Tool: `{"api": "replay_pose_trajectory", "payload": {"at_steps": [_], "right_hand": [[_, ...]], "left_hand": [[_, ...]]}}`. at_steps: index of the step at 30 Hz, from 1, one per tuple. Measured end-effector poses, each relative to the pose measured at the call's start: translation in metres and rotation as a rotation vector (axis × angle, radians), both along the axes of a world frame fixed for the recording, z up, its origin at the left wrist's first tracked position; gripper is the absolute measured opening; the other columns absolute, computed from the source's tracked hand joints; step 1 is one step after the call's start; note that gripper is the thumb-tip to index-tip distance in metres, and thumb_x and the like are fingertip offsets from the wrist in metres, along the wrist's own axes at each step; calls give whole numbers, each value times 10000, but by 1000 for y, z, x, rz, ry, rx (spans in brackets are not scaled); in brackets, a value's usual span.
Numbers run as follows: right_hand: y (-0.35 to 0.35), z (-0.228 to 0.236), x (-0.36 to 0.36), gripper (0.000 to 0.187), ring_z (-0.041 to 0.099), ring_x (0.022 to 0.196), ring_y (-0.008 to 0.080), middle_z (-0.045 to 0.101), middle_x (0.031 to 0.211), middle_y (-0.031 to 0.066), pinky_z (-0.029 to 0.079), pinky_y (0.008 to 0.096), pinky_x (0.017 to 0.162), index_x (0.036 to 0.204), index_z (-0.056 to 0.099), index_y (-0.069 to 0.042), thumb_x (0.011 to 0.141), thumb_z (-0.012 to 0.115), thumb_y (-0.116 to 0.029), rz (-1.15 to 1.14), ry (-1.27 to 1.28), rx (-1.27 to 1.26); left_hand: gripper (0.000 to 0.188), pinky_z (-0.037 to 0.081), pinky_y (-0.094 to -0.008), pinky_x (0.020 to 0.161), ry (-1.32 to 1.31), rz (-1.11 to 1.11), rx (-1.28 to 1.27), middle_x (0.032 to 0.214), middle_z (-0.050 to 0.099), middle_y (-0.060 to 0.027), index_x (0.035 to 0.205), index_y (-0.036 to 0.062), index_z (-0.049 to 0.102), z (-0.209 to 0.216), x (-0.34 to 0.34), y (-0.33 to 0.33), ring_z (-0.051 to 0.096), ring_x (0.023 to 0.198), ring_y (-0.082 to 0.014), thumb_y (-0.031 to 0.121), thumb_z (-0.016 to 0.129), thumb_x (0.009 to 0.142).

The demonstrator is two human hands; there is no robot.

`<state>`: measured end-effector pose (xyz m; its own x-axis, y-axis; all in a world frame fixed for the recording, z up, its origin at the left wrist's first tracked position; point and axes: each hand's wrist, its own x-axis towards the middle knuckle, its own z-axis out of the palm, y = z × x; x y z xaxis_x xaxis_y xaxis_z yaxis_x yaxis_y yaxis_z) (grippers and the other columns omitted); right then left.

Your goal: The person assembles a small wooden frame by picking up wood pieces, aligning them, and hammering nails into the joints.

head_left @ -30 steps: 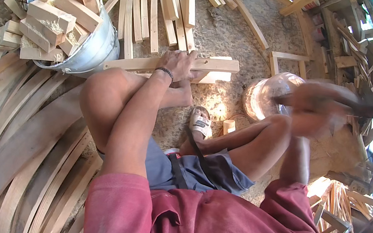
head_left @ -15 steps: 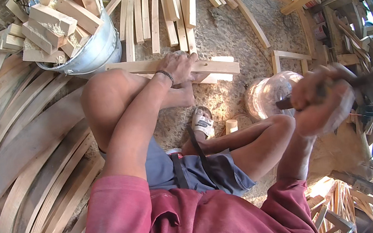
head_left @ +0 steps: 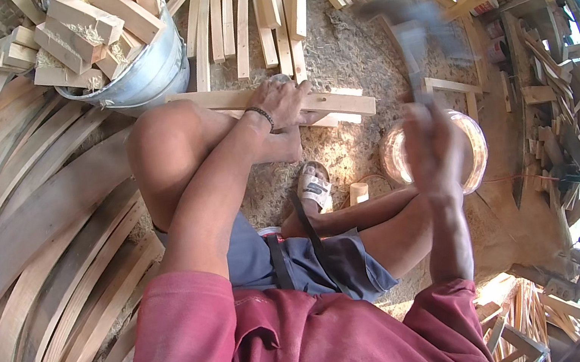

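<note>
Left hand (head_left: 275,103) closed over wooden batten (head_left: 342,102), likely stiff, light, best held mid-length; right hand (head_left: 433,142) gripping blurred hammer-like tool (head_left: 413,53), probably head-heavy

Woodworking workshop, likely: planks (head_left: 42,215), bucket (head_left: 151,74) of offcuts (head_left: 77,34), blurred hammer (head_left: 413,57).

The left head-worn fisheye looks down, close above the maroon shirt (head_left: 304,355), toward the nearby hands (head_left: 278,101)

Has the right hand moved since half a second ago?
Yes, leftward in the view: the right hand was over the clear plastic jug's right side, and now crosses in front of its middle.
</note>
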<state>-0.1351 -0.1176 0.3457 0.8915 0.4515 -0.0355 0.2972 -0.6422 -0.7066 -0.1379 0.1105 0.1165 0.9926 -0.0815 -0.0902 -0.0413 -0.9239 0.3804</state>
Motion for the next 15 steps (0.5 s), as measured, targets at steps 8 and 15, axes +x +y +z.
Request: {"api": "replay_pose_trajectory", "payload": {"at_steps": [8, 15], "right_hand": [[-14, -27, 4, 330, 571, 591, 295, 591, 704, 177, 431, 416, 548, 1098, 604, -7, 1030, 494, -311, 269, -88, 226], [-27, -98, -4, 321, 637, 738, 406, 638, 790, 277, 484, 468, 677, 960, 589, 28, 1003, 565, -288, -35, 225, -303]], "left_hand": [[647, 506, -487, 978, 43, -15, 15, 1104, 677, -178, 1184, 84, 600, 2, 6, 0, 640, 1131, -327, 591, 735, 804], [669, 549, -489, 892, -50, 1, 25, 1077, 679, -162, 1192, 88, 603, -7, -8, -2, 659, 1085, -329, 615, 716, 797]]}}
